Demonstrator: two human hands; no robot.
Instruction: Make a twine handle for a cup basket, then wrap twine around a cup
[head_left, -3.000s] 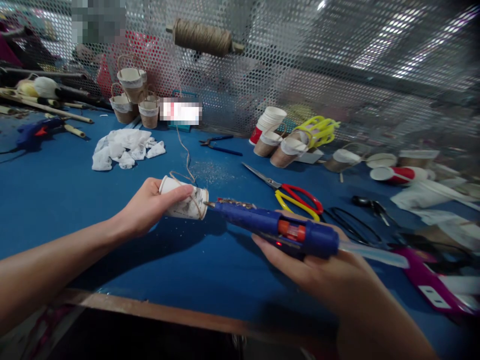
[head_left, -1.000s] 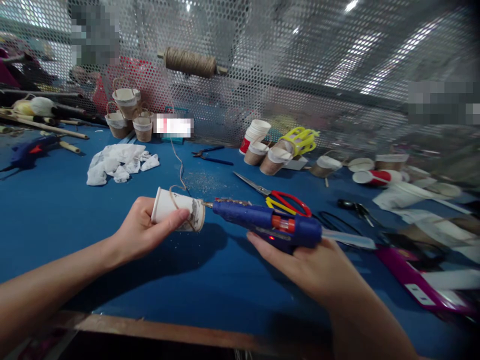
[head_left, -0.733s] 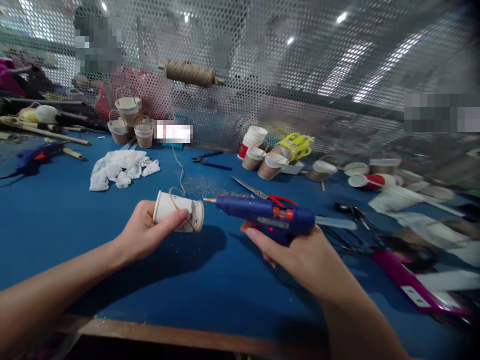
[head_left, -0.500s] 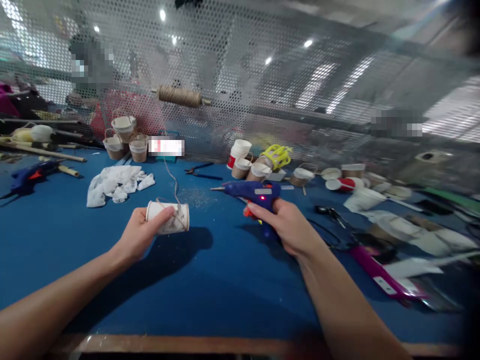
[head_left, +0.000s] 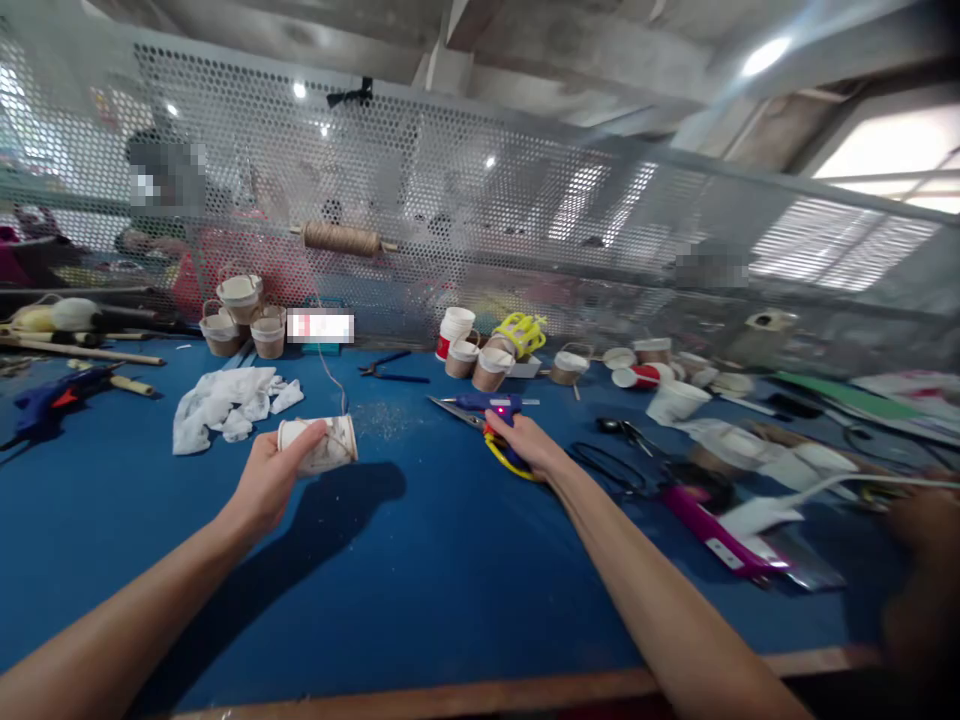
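Observation:
My left hand [head_left: 270, 480] is closed round a small white paper cup [head_left: 330, 447], tipped on its side with its thumb on the wall. Thin twine [head_left: 331, 372] runs down to the cup from a spool [head_left: 341, 238] on the mesh. Out over the mat, my right hand [head_left: 529, 442] is closed at the handle of a blue glue gun [head_left: 469, 402], its red light lit and nozzle pointing left. Scissors [head_left: 459, 411] with a yellow handle [head_left: 504, 458] lie tight against the gun, partly under my fingers. The fingers' exact hold is partly hidden.
Crumpled white cloth [head_left: 225, 402] lies left, pliers [head_left: 394, 372] in the middle. Small buckets [head_left: 240, 295] stand at the back. A second glue gun [head_left: 56, 402] is far left. A magenta tool [head_left: 712, 535] and cups [head_left: 675, 402] fill the right. A blurred hand [head_left: 926, 520] shows far right.
My right hand has gone down and away with the glue gun, and the scissors beside it now show. The view has tilted up. My left hand keeps the cup.

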